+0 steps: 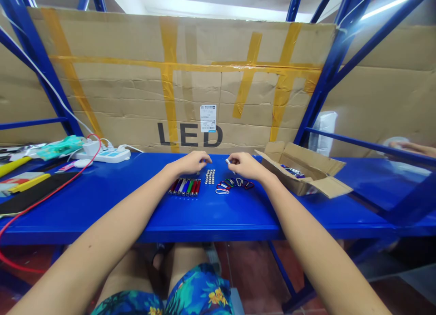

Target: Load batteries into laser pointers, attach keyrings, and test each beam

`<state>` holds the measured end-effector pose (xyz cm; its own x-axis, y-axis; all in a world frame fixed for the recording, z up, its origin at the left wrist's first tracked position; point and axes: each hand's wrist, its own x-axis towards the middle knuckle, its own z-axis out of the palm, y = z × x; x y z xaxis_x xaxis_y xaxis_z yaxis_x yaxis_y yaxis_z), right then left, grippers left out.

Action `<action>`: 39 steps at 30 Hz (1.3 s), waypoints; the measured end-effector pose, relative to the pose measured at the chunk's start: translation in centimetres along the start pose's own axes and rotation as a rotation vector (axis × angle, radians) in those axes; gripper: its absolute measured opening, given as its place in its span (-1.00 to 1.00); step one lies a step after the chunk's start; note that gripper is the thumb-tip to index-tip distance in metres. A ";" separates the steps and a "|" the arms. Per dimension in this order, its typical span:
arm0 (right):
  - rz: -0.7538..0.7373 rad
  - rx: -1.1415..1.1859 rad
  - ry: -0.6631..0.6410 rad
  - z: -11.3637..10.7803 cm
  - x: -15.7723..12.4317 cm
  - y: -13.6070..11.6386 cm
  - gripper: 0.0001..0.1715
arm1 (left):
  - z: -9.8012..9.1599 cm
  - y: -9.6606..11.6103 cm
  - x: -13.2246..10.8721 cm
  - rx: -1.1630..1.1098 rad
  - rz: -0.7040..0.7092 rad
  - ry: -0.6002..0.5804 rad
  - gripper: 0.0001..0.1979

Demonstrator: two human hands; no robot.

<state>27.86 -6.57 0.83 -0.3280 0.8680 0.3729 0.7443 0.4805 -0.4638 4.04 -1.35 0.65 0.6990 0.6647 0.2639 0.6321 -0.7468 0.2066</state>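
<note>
On the blue shelf my left hand hovers with fingers curled just behind a row of small coloured tubes; what its fingertips pinch is too small to tell. My right hand pinches a small white piece between thumb and forefinger. Between the hands lies a cluster of small silver button cells. Below my right hand lie several coloured carabiner clips.
An open cardboard box with small items sits at the right. A white power strip, a red cable and clutter lie at the left. A taped cardboard sheet marked LED closes the back. Another person's hand shows at far right.
</note>
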 end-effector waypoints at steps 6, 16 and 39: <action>-0.014 -0.013 0.000 0.3 0.2 0.5 -0.77 | 1.5 -0.5 1.5 0.071 0.131 -0.064 -0.49; -0.006 -0.009 -0.001 0.3 0.2 0.5 -0.78 | 1.9 -1.0 1.8 0.153 0.112 -0.112 -0.51; 0.006 -0.053 -0.021 0.3 0.2 0.8 -0.79 | 1.2 -2.3 2.3 0.004 -0.095 -0.059 -0.82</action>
<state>28.26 -5.93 0.31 -0.3356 0.8734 0.3529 0.7758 0.4687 -0.4225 4.58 1.94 -0.41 0.6540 0.7328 0.1876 0.6978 -0.6802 0.2242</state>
